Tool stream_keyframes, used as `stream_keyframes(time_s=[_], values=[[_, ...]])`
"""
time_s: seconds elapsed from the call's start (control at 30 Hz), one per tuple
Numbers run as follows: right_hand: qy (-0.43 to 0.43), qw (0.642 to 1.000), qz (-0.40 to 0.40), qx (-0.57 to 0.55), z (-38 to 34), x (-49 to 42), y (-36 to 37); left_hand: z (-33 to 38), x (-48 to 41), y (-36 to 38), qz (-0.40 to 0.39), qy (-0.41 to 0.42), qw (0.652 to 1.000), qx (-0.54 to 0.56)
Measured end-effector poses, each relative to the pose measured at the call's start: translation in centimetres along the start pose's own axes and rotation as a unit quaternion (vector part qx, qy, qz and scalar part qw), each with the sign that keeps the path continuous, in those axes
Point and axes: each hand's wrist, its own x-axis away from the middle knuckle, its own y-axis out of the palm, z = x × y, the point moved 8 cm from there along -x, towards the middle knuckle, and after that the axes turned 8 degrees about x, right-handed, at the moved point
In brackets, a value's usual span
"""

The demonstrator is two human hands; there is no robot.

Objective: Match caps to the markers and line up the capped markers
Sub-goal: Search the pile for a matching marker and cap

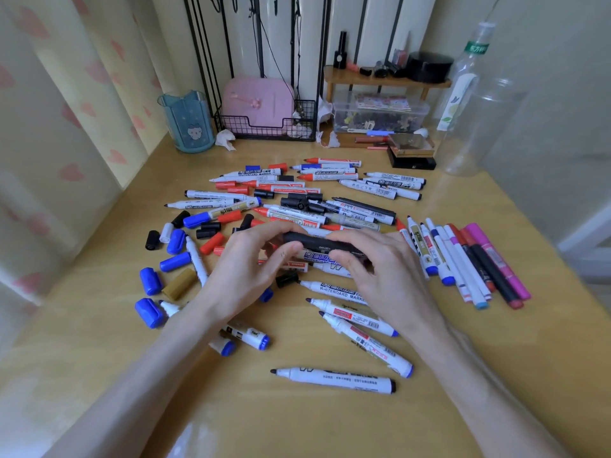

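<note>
Desk [99, 358] strewn with uncapped markers [334, 380], mid-sort: I hold one black marker [310, 242] level above the middle of them, left hand [251, 262] curled round its end at 9 o'clock, right hand [373, 266] wrapped over the barrel at 3. Whether a cap sits under my left fingers is hidden, so I judge this the press-on step and cannot tell if it has seated. To do it well I would push straight along the barrel, ends in line, until the seam closes, with no twisting that lets the tip smear the cap's lip. Loose caps [150, 280] wait at 9 o'clock from my hands. The capped row [489, 264] lies at 3 o'clock, so the finished marker should go down beside it, parallel, ends level.
</note>
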Motion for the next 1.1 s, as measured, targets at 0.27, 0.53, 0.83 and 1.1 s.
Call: stream_keyframes(time_s=[0.27,0.53,0.83,1.1], values=[[0.085,0.996,0.035,0.009,2.8,0.3,-1.8,1.0,-1.9,2.6,0.017,-0.003,0.999,0.045],[0.319,0.939,-0.014,0.127,10.4,1.7,-4.1,1.0,-1.3,2.4,0.031,0.007,0.999,0.010],[0.412,0.898,0.005,0.154,14.8,2.9,-7.7,1.5,-0.9,3.0,0.016,0.023,1.000,-0.011],[0.440,0.886,-0.013,0.148,17.0,4.0,-8.4,1.8,-0.9,3.1,0.009,0.030,0.999,-0.015]])
